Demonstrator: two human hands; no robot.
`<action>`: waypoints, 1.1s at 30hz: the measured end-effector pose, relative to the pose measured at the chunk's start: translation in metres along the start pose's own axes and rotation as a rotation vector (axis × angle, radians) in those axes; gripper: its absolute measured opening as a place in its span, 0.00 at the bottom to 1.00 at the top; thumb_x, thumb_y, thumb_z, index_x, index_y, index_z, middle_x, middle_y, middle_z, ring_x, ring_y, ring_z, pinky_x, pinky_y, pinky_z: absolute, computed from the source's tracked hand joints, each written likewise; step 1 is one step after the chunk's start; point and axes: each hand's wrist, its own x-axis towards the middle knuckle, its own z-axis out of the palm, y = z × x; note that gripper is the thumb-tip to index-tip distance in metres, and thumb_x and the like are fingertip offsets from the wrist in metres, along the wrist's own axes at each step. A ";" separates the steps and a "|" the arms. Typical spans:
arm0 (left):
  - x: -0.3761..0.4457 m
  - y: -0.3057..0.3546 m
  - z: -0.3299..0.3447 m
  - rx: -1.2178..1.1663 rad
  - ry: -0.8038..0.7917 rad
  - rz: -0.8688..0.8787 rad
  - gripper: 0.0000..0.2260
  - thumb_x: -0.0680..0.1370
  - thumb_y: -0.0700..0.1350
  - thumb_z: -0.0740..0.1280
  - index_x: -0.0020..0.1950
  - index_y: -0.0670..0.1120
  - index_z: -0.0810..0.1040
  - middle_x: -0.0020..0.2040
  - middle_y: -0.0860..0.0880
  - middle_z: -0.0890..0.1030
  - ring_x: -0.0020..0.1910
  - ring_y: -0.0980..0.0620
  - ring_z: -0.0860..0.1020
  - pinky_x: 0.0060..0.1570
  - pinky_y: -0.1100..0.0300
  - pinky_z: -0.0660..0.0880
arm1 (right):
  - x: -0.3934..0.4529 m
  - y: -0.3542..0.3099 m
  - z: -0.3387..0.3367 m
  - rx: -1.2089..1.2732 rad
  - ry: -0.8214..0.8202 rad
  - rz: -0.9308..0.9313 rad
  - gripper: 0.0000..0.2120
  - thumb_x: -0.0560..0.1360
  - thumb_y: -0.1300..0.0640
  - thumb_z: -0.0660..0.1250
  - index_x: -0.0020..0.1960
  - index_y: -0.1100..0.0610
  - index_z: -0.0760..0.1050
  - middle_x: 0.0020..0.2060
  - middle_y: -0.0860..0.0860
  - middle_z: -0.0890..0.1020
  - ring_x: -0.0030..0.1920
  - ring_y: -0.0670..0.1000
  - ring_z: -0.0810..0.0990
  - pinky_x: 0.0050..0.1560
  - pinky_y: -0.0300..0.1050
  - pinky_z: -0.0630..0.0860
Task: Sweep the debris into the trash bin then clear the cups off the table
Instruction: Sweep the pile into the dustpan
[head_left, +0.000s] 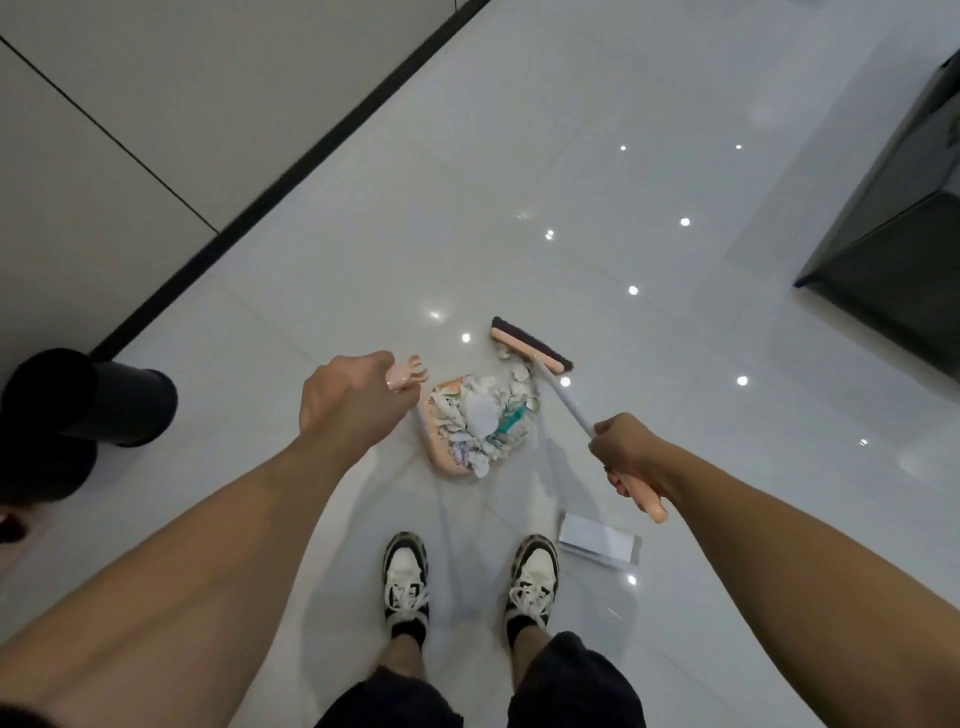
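Left hand (349, 399) gripping the dustpan (470, 426) handle — debris (485, 415) filling the pan — while right hand (626, 453) is holding the broom (535, 349).

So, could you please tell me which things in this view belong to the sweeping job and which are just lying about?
Part of the job:
- broom, gripped by the right hand
- dustpan, its handle held by the left hand
- debris piled in the dustpan
- black trash bin at left

Just lying about:
- white folded paper on the floor by the right shoe
- dark cabinet at right

one broom (530, 352), one dustpan (441, 447), one bin (119, 402), two shoes (406, 582)
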 end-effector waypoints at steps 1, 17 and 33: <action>0.001 0.003 -0.001 0.009 -0.009 0.003 0.17 0.67 0.62 0.62 0.33 0.48 0.67 0.26 0.51 0.71 0.27 0.49 0.69 0.28 0.60 0.59 | -0.006 0.007 0.006 -0.021 -0.014 0.006 0.12 0.79 0.64 0.57 0.61 0.63 0.72 0.38 0.59 0.76 0.31 0.52 0.73 0.25 0.40 0.73; 0.002 -0.044 -0.009 -0.093 -0.099 0.085 0.15 0.71 0.62 0.62 0.37 0.50 0.72 0.34 0.48 0.76 0.36 0.43 0.76 0.35 0.58 0.71 | -0.103 0.061 0.149 0.194 -0.126 0.084 0.19 0.78 0.59 0.57 0.68 0.53 0.71 0.36 0.55 0.75 0.22 0.47 0.71 0.25 0.41 0.73; -0.016 -0.055 -0.016 -0.164 -0.153 0.161 0.15 0.70 0.61 0.64 0.36 0.49 0.74 0.34 0.49 0.77 0.37 0.44 0.76 0.35 0.58 0.71 | -0.143 0.072 0.167 0.532 0.111 0.103 0.20 0.78 0.60 0.61 0.70 0.52 0.71 0.32 0.56 0.74 0.19 0.47 0.70 0.23 0.40 0.71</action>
